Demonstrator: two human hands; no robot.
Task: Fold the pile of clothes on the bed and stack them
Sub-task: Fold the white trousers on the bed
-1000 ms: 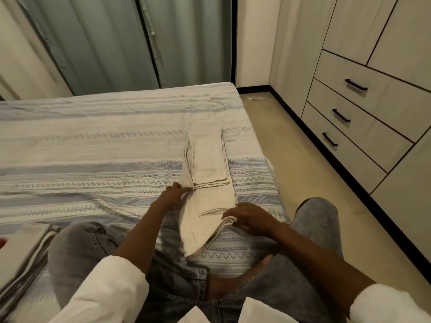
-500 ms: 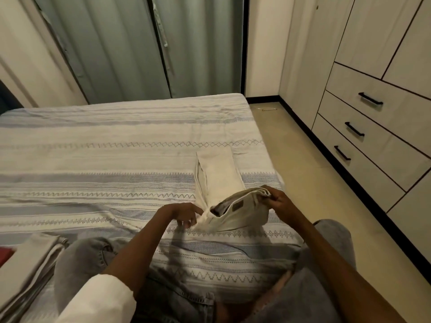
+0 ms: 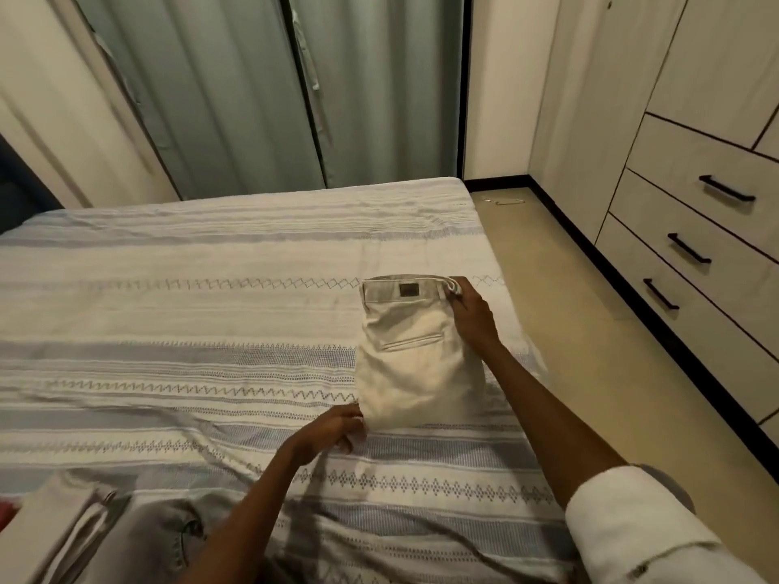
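A pair of cream trousers lies folded in half on the striped bed, waistband at the far end with a dark label showing. My right hand pinches the right corner of the waistband. My left hand grips the near left corner at the fold. A stack of folded clothes sits at the bottom left, partly cut off by the frame edge.
The bed's right edge drops to a beige floor. A wardrobe with black-handled drawers lines the right wall. Grey-green curtains hang behind the bed. My knee in grey jeans rests on the bed.
The trousers lay long a second ago. My right hand lifted the waist end and carried it away from me over the legs, so the garment now lies folded in half. My left hand stayed at the fold.
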